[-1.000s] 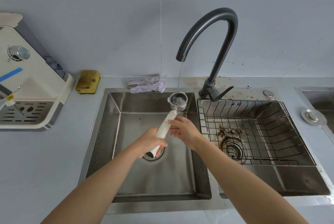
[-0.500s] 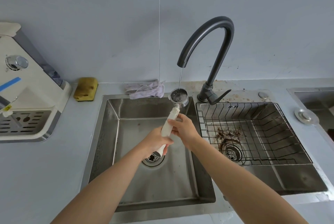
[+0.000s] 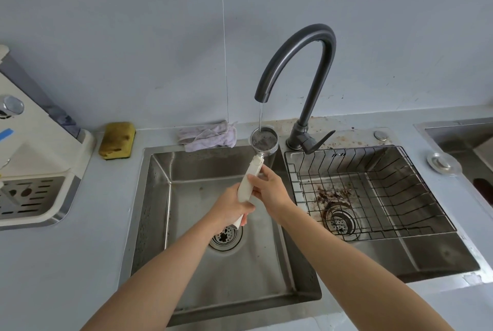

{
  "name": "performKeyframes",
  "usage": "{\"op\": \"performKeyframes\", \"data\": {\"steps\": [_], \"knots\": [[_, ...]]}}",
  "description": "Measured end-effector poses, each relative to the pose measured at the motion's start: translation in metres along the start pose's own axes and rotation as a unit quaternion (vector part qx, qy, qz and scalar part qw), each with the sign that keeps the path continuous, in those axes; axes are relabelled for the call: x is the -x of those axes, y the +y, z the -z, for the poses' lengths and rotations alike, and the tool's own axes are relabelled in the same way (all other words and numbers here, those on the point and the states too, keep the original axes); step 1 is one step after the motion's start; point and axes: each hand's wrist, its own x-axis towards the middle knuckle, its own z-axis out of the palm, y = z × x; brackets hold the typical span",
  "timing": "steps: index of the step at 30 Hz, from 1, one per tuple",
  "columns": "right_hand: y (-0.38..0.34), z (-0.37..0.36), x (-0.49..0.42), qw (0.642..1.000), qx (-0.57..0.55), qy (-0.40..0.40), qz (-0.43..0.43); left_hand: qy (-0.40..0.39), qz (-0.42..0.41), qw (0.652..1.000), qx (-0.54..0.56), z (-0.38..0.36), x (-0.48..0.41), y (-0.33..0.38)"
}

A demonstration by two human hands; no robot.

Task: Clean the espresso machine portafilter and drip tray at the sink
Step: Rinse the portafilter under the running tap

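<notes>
Both the left hand (image 3: 231,208) and right hand (image 3: 269,189) clasp the portafilter (image 3: 264,140)'s smooth white handle, round steel basket under water.

Both forearms reach forward; left hand (image 3: 231,207) and right hand (image 3: 269,191) closed, touching.

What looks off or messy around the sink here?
Dark coffee grounds are strewn around the right basin's drain under the black wire rack, and brown specks dot the counter behind the dark gooseneck faucet.
</notes>
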Motion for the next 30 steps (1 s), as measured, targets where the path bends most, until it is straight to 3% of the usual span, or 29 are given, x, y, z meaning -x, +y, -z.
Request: {"op": "performKeyframes", "data": {"steps": [18, 30], "knots": [[0.006, -0.022, -0.003, 0.996, -0.074, -0.035, -0.029, 0.057, 0.017, 0.991, -0.118, 0.018, 0.012, 0.004], [0.01, -0.025, 0.0, 0.995, -0.063, -0.026, -0.07, 0.042, 0.089, 0.988, -0.122, 0.02, 0.015, 0.012]]}}
